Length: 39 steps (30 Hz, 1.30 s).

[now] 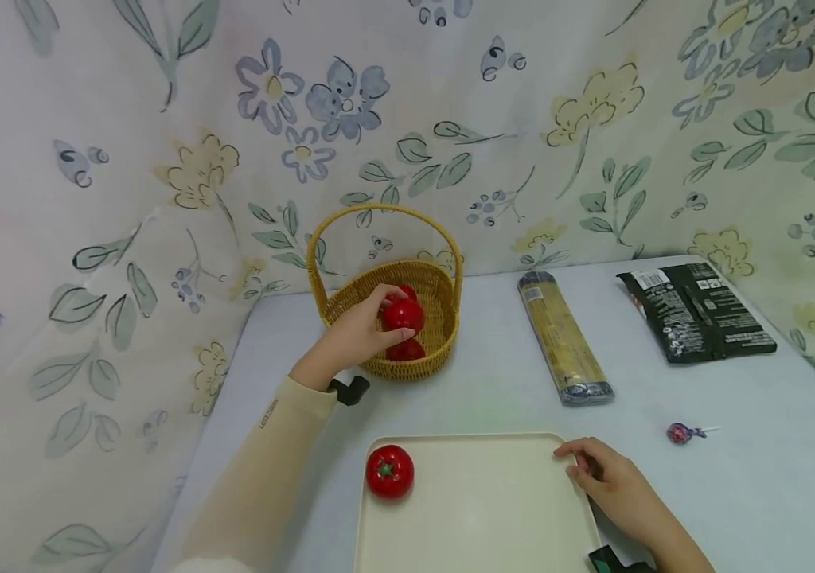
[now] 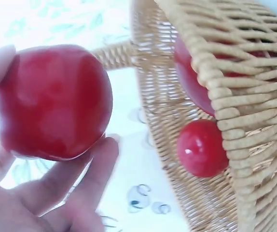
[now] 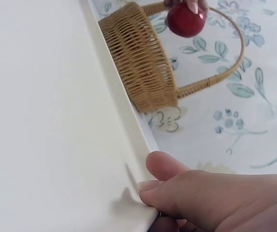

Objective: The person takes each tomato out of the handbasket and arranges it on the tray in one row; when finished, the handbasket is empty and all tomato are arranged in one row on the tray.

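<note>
My left hand [image 1: 359, 326] grips a round red tomato [image 1: 404, 316] between thumb and fingers, held up over the wicker basket [image 1: 443, 322]. The left wrist view shows this tomato [image 2: 56, 101] apart from the basket's rim, its smooth side facing the camera. Two more red tomatoes lie inside, a front one [image 1: 406, 351] and another partly hidden behind the held one. My right hand [image 1: 618, 489] pinches the far right corner of a cream tray [image 1: 486, 509], thumb over the rim. Near the tray's far left corner sits a red tomato [image 1: 389, 471] with a green stem mark.
Right of the basket lies a long clear pack of yellow sticks, like spaghetti [image 1: 567, 338]. Farther right are a black printed packet [image 1: 697, 310] and a wrapped lollipop [image 1: 681, 433]. The basket's tall handle [image 1: 386, 208] arches before a floral cloth [image 1: 508, 143].
</note>
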Available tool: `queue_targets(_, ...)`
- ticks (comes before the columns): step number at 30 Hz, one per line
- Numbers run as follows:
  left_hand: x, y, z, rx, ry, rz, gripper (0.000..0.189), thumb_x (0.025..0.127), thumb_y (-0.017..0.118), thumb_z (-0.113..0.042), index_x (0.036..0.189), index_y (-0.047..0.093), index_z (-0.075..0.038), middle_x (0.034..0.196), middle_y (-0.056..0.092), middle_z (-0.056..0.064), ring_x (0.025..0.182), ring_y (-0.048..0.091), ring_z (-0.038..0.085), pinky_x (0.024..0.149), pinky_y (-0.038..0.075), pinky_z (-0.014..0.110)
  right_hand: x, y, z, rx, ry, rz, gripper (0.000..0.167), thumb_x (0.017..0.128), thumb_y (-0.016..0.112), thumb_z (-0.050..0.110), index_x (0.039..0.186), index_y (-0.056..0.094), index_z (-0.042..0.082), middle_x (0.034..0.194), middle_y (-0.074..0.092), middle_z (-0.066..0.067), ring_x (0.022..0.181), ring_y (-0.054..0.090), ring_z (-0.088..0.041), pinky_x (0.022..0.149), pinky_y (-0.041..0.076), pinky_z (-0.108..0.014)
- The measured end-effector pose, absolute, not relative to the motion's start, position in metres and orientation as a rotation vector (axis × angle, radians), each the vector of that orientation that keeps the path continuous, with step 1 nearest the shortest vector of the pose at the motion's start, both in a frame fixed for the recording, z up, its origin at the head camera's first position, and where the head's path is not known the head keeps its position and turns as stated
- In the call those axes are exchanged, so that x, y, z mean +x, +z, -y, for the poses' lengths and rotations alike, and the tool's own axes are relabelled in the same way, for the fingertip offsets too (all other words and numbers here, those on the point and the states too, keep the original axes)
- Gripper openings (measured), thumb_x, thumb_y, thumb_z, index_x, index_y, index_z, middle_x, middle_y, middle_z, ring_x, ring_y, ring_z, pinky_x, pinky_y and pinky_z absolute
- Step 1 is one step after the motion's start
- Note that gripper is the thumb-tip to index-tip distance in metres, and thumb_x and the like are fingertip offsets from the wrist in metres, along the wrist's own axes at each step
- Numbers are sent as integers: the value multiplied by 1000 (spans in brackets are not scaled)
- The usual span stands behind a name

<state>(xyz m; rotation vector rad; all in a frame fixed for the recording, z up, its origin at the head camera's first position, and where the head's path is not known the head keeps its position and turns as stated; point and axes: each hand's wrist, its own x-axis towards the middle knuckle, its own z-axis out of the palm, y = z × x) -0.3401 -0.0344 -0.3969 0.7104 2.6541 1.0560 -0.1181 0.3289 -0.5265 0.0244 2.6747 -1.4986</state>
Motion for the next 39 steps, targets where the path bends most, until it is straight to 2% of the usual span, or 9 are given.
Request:
queue_targets(5,-322,-391,39,765,1159,-2641,63,94,82,-28,147,48,-19,137,53,9,121,57,28,95,58,44,-118,-527,-328,-8,-1512,-2695,19,98,69,-2,115,70,7,87,45,-3,75,46,-10,59,41,-27)
queue_targets(10,-304,-390,43,770,1154,-2639,63,93,82,-37,145,51,-23,136,59,9,120,60,30,95,58,47,-118,-526,-327,4,-1505,-2703,20,98,69,-3,115,70,7,87,45,-3,77,46,-9,60,41,-26)
queue_targets(14,-290,-394,43,768,1130,-2655,59,96,76,-43,146,52,-23,138,58,7,124,57,30,95,58,49,-117,-526,-327,28,-1501,-2687,20,98,69,-3,116,70,7,88,45,-4,78,46,-10,61,41,-26)
queue_targets(20,-267,-401,40,815,1078,-2621,52,100,71,-41,145,52,-24,140,55,2,126,53,26,94,58,48,-117,-525,-327,32,-1502,-2675,20,98,69,-3,116,69,7,88,45,-4,76,45,-11,60,41,-27)
queue_targets(24,-253,-405,37,969,931,-2618,51,99,74,-38,144,53,-26,140,55,0,127,50,22,95,57,45,-117,-525,-328,20,-1493,-2691,21,98,69,-3,116,69,7,88,45,-4,76,45,-10,60,41,-27)
queue_targets(28,-242,-408,32,1173,799,-2599,54,92,82,-33,140,56,-26,140,57,-2,129,47,18,99,54,42,-116,-525,-328,-2,-1502,-2705,20,98,69,-4,115,70,7,87,44,-4,75,44,-10,59,40,-27)
queue_targets(34,-228,-415,22,1354,575,-2590,56,86,88,-30,135,60,-28,135,60,-4,124,51,17,99,52,38,-116,-525,-329,-35,-1539,-2686,20,98,68,-4,115,69,5,85,43,-4,72,43,-11,57,40,-27)
queue_targets(39,-220,-425,12,1418,374,-2595,65,86,88,-34,143,56,-31,133,62,-5,123,54,18,103,49,36,-116,-527,-329,-38,-1553,-2670,19,99,68,-3,116,69,4,86,43,-4,71,43,-11,57,40,-28)
